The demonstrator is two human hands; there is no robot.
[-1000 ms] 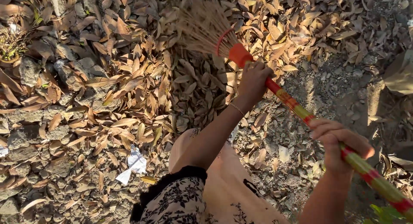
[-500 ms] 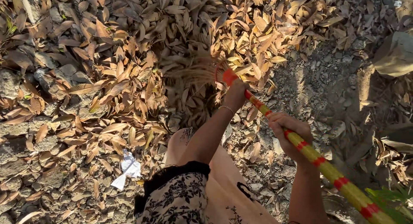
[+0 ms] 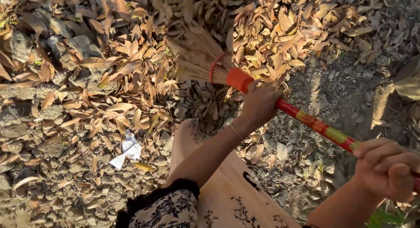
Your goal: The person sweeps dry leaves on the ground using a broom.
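I hold a broom with a red, yellow and green striped handle [image 3: 321, 128] and straw bristles [image 3: 197, 59] bound by an orange collar. My left hand [image 3: 260, 103] grips the handle just behind the collar; a thin bracelet is on that wrist. My right hand [image 3: 387, 166] grips the handle farther back, at the lower right. The bristles rest among dry brown leaves [image 3: 271, 31] piled across the upper part of the view.
Stony, gravelly ground [image 3: 337, 92] lies to the right of the leaf pile. Grey rocks [image 3: 26, 114] line the left side. A crumpled white paper scrap [image 3: 127, 151] lies on the stones at lower left. My patterned clothing [image 3: 218, 197] fills the bottom centre.
The broom head swung down toward me and has moved back out to the leaves. My right hand has slid back toward the lower right edge of the view.
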